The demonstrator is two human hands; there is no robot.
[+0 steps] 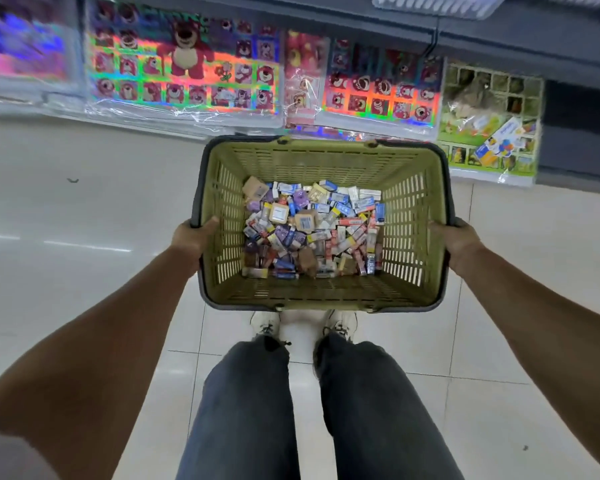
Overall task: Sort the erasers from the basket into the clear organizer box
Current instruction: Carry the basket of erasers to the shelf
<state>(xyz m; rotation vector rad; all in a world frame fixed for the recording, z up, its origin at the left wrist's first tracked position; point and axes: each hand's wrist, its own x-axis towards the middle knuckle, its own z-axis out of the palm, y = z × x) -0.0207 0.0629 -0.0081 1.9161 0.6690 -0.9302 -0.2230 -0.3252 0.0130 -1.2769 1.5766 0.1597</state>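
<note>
An olive-green slotted shopping basket point(323, 157) with a dark rim hangs in front of me, above my feet. Its bottom is covered with several small boxed erasers point(312, 226) in blue, purple, red and tan wrappers. My left hand point(193, 235) grips the basket's left rim, thumb over the edge. My right hand point(456, 237) grips the right rim the same way. The clear organizer box is not in view.
Glossy pale floor tiles point(84, 220) spread to the left and right. Packs of holographic pink-bear stickers point(187, 64) and a green sticker pack point(489, 123) lean against a low shelf ahead. A white wire basket point(437, 3) sits on the shelf above.
</note>
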